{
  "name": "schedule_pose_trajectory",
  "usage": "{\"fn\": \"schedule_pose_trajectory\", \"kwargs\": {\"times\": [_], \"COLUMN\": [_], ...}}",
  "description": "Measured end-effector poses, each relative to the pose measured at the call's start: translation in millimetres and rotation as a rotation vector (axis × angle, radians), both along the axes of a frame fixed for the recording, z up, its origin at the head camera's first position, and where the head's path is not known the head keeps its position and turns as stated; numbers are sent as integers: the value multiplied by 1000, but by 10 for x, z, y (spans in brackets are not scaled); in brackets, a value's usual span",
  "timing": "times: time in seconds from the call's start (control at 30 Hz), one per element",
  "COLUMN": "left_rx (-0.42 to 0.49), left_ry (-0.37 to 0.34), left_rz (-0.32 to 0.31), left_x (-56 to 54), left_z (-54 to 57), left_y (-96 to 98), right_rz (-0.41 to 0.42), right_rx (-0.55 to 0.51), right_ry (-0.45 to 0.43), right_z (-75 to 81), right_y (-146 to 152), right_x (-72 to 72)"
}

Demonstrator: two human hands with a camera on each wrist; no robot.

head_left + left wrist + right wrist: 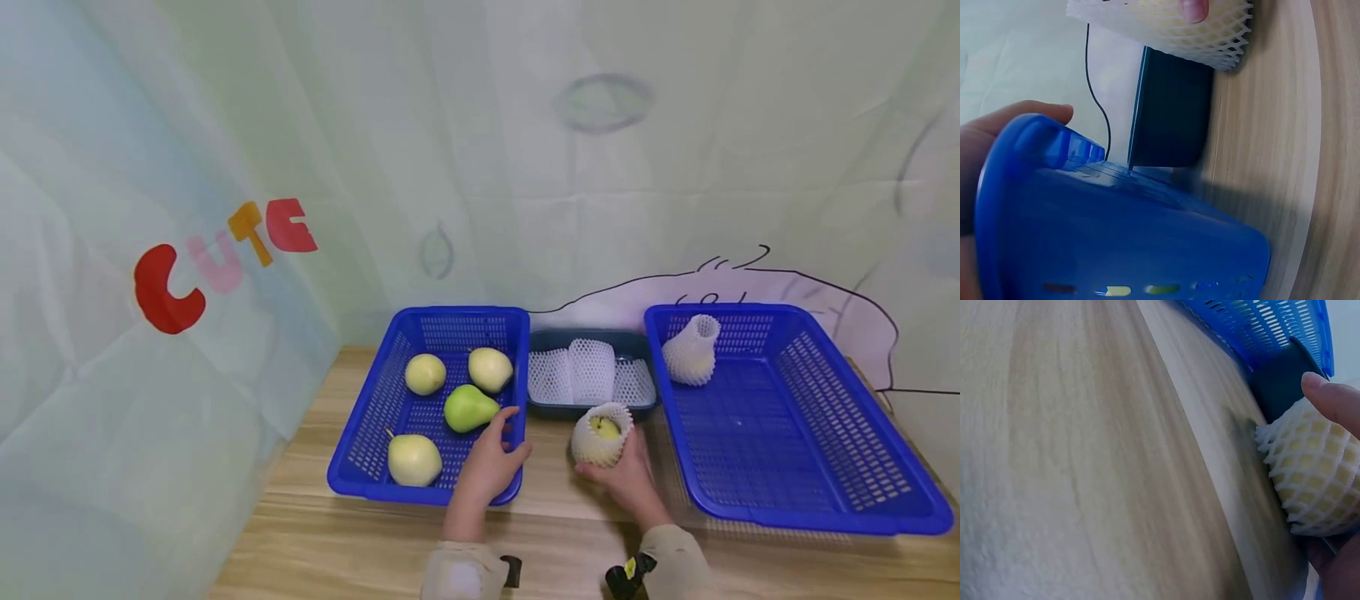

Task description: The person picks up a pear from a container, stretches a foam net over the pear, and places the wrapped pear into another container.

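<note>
My right hand [626,479] grips a pale yellow pear in a white foam net [600,437], with its stem end showing through the net's open top. In the right wrist view, the thumb [1325,394] lies along the netted pear [1319,469]. My left hand [491,458] is over the right rim of the left blue basket [390,496], fingers loosely bent and holding nothing, fingertips close by the green pear [467,408]. Pale yellow pears [415,460] lie around the green one. From the left wrist, the basket's side [1116,231] hides most of that hand.
Between the baskets stands a dark teal tray [555,412] with white foam nets [592,371] in it. The right blue basket [795,521] holds one netted fruit [690,354] at its back left corner. A printed curtain [487,167] hangs behind the wooden table [300,533].
</note>
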State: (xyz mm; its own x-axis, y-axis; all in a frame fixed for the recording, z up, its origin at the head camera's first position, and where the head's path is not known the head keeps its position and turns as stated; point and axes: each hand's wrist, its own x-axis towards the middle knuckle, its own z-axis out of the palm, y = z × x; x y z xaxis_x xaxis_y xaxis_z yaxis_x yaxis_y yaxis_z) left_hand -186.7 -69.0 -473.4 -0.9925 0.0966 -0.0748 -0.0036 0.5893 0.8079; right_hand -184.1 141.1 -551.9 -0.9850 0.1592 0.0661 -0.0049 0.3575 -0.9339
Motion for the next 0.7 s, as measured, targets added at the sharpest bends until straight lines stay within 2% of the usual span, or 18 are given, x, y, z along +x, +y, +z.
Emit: {"fn": "schedule_pose_trajectory", "kwargs": {"times": [0.27,0.4,0.53,0.63,0.7], "left_rx": [-27,-35,-38,-41,-42], "left_ry": [27,19,14,14,11], "left_rz": [25,32,40,41,41], "left_x": [8,10,12,10,9], "left_z": [-5,-12,-15,-16,-14], "left_y": [13,19,22,21,18], "right_rz": [-43,-63,-54,-29,-24], "right_rx": [-11,-69,-159,-212,-210], "right_ry": [39,16,16,27,45], "right_z": [-47,27,296,613,839], "right_y": [-44,-64,-79,-66,-31], "right_x": [-17,-8,-44,-90,-119]}}
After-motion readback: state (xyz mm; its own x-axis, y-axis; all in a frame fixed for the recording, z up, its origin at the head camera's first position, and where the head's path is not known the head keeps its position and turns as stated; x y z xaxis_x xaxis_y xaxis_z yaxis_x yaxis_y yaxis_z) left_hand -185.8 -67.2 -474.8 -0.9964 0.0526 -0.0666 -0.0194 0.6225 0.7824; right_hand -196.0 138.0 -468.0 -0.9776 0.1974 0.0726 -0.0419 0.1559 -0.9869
